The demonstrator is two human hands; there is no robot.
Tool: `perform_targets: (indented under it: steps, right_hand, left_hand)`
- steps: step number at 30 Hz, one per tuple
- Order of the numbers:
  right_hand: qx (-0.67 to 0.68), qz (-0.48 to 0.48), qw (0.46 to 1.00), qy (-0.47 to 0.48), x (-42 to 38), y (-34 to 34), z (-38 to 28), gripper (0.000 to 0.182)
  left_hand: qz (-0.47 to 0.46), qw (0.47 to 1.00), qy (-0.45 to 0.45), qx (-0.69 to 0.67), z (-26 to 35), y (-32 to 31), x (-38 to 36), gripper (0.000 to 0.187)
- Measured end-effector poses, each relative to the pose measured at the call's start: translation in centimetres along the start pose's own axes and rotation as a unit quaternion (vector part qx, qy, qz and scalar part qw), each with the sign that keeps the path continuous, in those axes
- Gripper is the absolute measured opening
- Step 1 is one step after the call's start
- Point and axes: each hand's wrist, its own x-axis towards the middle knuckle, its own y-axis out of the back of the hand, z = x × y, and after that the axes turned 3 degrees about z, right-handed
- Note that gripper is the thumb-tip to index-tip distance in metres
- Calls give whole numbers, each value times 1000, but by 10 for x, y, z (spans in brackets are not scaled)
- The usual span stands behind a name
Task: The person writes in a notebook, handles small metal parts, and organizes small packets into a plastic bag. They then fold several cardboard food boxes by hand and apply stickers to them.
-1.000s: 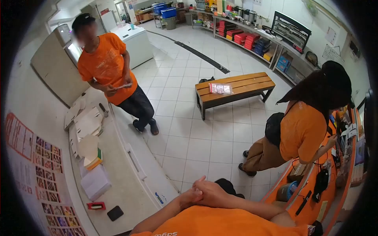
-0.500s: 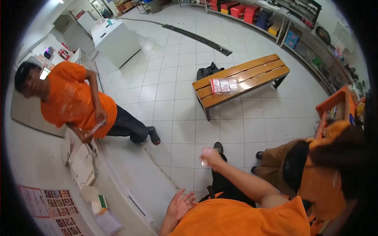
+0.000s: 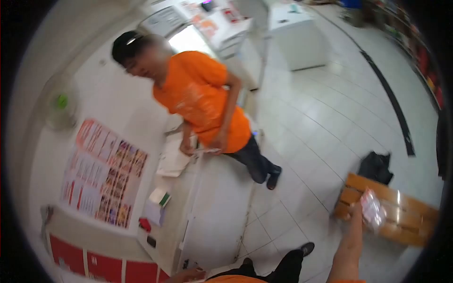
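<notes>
My right hand (image 3: pixel 356 213) reaches out over the wooden bench at the right, its blurred fingers closed at the left edge of a clear plastic packet (image 3: pixel 373 211) with red and pink parts. The packet lies at a slant across the view of the slats; whether it touches the bench is unclear. Low in the view, my left hand (image 3: pixel 192 274) is beside the white counter, palm partly up, fingers loosely apart, and nothing shows in it.
A person in an orange shirt (image 3: pixel 203 101) stands by the counter (image 3: pixel 186 207), holding a thin item. A black bag (image 3: pixel 376 167) rests behind the wooden bench (image 3: pixel 410 231). Farther back are a white cabinet (image 3: pixel 297 40) and a black floor strip (image 3: pixel 389 96).
The view has swung left. My right hand has moved out to the bench and the packet, which now lies at another angle. My left hand is lower, near the frame's bottom edge.
</notes>
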Motion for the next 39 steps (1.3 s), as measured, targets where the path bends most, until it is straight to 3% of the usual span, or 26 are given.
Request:
perform_targets:
  steps: [1,2,3,4,5,6,7,9,13,16,18,19,20,21,23,25,27,29,31,33,35,37,39]
  right_hand:
    - [33,-137,981,-134,-13,90,-56,52]
    - [-96,-251,962,-46,5,88,-58,54]
    - [-227,-352,907,37,20,83,-50,56]
    - [-230,-355,905,42,32,79,-36,56]
    - [-127,-230,961,-90,40,52,-17,51]
    - [-18,-95,971,-219,38,47,-15,47]
    - [-18,-97,971,-218,38,47,-10,47]
    - [-138,-102,975,-139,34,58,-4,31]
    - [-165,-119,973,-110,19,86,8,30]
    - [-97,-72,992,-27,-7,114,4,21]
    - [-77,-72,994,-16,-28,125,2,23]
    - [-55,-78,995,-2,-44,136,7,30]
    - [-58,-91,994,19,-84,217,-58,47]
    - [-60,-105,992,41,-126,302,-127,65]
    - [74,-44,993,79,-171,294,-146,65]
    - [-26,-108,990,92,-224,268,-150,52]
    - [-24,-180,976,124,-288,292,-205,41]
    - [-12,-169,968,183,-356,293,-243,35]
    - [67,-163,967,184,-427,305,-284,24]
    - [81,-144,968,190,-492,336,-318,28]
    - [167,-192,960,119,-555,386,-341,34]
    - [174,-137,967,129,-614,367,-338,40]
    - [174,-85,980,37,-672,352,-339,40]
  left_hand:
    - [-36,999,-1,2,-43,11,33,66]
    - [-71,997,-3,4,-81,22,62,63]
    - [-72,997,32,21,-94,14,52,62]
    - [-66,996,63,24,-91,4,32,62]
    - [-63,994,81,22,-92,-1,20,61]
    - [-62,993,94,19,-96,-5,13,61]
    - [-63,993,103,19,-99,-8,6,60]
    - [-60,992,111,18,-103,-10,-1,59]
    - [-55,993,100,27,-104,-9,14,57]
    - [-46,996,61,47,-67,-2,26,57]
    - [20,976,-98,192,-12,-18,2,53]
    - [27,979,-133,152,0,-26,13,53]
    - [35,978,-171,114,20,-29,28,53]
    - [54,961,-231,142,52,-41,21,52]
    - [70,917,-352,177,121,-69,-4,52]
    - [42,863,-468,187,175,-95,-16,51]
    - [-15,817,-544,189,226,-119,-41,54]
    - [34,751,-616,236,268,-148,-94,64]
    - [5,695,-665,271,265,-163,-129,70]
    - [141,551,-739,361,248,-186,-140,83]
    - [-55,522,-757,388,222,-185,-148,93]
    - [-134,634,-593,478,178,-186,-177,96]
    - [-145,516,-636,556,145,-187,-148,70]
